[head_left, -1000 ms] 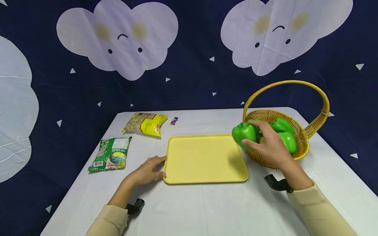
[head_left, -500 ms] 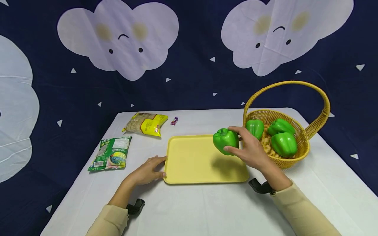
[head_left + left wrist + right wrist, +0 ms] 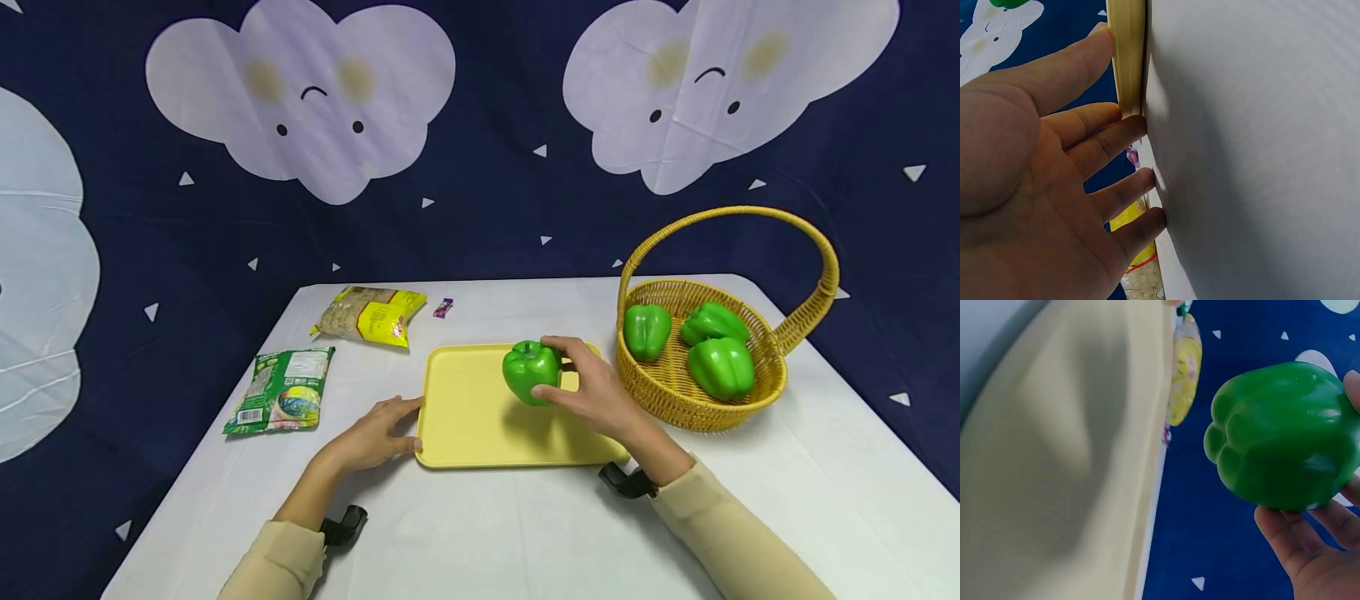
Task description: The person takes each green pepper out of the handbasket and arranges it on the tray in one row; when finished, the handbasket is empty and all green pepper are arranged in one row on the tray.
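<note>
Green packet (image 3: 281, 392) far left of the right grip (image 3: 592, 392) shows a barcode (image 3: 251, 416) and white label (image 3: 306, 365), yellow packet (image 3: 375, 317) farther back on the same side has printing too, wording on both too small to read, small purple wrapper (image 3: 442, 308) beside it. Right grip pinches 1 green pepper (image 3: 531, 372) between thumb and fingers, above and apart from the yellow tray (image 3: 465, 408); left grip (image 3: 378, 437) is spread, touching the tray's left edge. Wicker basket (image 3: 641, 396) with arched handle (image 3: 738, 210) and 3 more peppers (image 3: 721, 367) stands on the bench (image 3: 480, 533), right of the right grip.
</note>
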Action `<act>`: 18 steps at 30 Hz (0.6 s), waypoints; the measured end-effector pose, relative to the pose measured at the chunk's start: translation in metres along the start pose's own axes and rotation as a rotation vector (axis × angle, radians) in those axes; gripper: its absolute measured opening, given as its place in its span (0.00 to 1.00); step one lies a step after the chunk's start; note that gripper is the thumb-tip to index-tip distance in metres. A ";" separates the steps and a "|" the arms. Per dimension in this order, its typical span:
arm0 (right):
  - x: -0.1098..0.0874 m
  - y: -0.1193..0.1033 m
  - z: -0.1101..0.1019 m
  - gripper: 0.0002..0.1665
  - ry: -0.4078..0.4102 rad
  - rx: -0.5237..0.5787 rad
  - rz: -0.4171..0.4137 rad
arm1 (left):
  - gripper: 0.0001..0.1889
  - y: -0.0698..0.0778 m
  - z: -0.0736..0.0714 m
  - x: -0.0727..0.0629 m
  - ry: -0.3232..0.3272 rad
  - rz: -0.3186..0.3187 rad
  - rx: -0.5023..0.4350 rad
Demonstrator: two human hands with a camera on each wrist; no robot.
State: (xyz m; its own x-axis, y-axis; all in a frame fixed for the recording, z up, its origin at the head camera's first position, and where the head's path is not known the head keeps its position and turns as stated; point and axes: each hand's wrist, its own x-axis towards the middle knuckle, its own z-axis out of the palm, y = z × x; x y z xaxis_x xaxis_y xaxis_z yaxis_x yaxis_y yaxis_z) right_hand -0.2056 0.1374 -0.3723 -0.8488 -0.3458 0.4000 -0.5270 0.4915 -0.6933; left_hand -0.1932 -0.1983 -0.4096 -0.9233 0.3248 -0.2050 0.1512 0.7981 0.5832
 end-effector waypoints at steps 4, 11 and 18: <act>0.004 0.000 0.012 0.40 -0.009 0.017 0.011 | 0.37 0.000 0.000 -0.001 0.002 0.002 -0.005; 0.008 0.002 0.030 0.40 -0.033 0.037 -0.002 | 0.37 -0.002 0.001 -0.001 -0.001 0.005 -0.005; 0.012 0.001 0.049 0.41 -0.060 0.033 -0.029 | 0.37 -0.001 0.001 0.000 -0.004 0.007 -0.007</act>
State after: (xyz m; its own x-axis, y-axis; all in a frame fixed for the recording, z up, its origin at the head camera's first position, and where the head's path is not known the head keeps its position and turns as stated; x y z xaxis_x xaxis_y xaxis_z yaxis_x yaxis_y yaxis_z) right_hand -0.2142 0.0947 -0.3976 -0.8283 -0.4078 0.3842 -0.5490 0.4542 -0.7016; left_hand -0.1929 -0.1990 -0.4109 -0.9207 0.3327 -0.2039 0.1556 0.7923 0.5900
